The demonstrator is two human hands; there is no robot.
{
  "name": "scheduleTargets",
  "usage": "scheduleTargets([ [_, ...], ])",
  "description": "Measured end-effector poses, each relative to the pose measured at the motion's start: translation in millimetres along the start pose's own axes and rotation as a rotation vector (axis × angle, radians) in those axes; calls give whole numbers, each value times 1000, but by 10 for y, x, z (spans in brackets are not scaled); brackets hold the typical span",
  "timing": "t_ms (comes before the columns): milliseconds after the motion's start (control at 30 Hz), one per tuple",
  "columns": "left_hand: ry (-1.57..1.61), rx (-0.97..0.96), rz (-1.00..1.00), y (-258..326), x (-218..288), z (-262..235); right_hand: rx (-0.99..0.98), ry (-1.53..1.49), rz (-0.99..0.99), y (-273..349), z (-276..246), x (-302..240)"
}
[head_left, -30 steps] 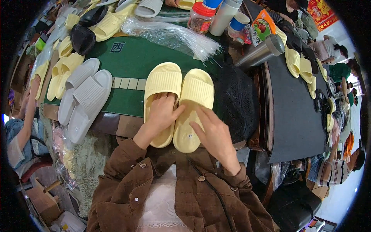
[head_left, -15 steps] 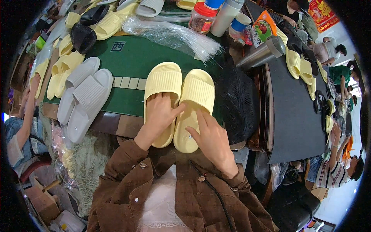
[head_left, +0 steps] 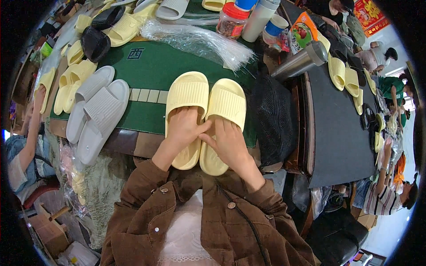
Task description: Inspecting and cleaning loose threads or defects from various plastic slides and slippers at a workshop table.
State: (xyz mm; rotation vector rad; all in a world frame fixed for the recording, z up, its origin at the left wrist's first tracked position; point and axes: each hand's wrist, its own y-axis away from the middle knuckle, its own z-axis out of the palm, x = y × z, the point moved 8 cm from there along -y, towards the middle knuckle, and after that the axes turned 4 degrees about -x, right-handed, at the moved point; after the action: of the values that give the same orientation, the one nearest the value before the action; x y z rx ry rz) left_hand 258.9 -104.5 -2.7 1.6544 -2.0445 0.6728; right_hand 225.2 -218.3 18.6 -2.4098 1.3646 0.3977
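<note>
A pair of pale yellow slide slippers lies side by side before me, toes pointing away. The fingers of my left hand (head_left: 183, 129) are tucked under the ribbed strap of the left yellow slipper (head_left: 187, 93), their tips hidden. My right hand (head_left: 229, 141) has its fingers inside the right yellow slipper (head_left: 227, 101), also hidden at the tips beneath the strap. Both thumbs stay outside the straps and meet over the gap between the slippers. The two heels reach past the near edge of the green table mat (head_left: 146, 71).
Grey slippers (head_left: 104, 108) lie left of the pair. Clear plastic strips (head_left: 208, 42), a red-lidded jar (head_left: 232, 21) and a steel flask (head_left: 301, 60) are farther back. A black mesh bag (head_left: 275, 119) borders the right side. Other people work at both sides.
My right hand has moved left and forward, its fingers sliding under the right slipper's strap and its thumb meeting the left one. My left hand and the slippers stay nearly in place.
</note>
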Motion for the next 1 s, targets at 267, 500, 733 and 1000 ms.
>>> scheduleTargets([
  [267,-114,-105,49,60,81,37,-172,-592,162,-124,94,153],
  [500,362,-331,-78,41,-70,44,-39,-411,97,-108,81,129],
  [733,625,-346,147,35,117,-120,-50,-619,149,-61,60,202],
  [1000,46,-295,-33,4,137,7,-67,-621,139,-74,105,195],
])
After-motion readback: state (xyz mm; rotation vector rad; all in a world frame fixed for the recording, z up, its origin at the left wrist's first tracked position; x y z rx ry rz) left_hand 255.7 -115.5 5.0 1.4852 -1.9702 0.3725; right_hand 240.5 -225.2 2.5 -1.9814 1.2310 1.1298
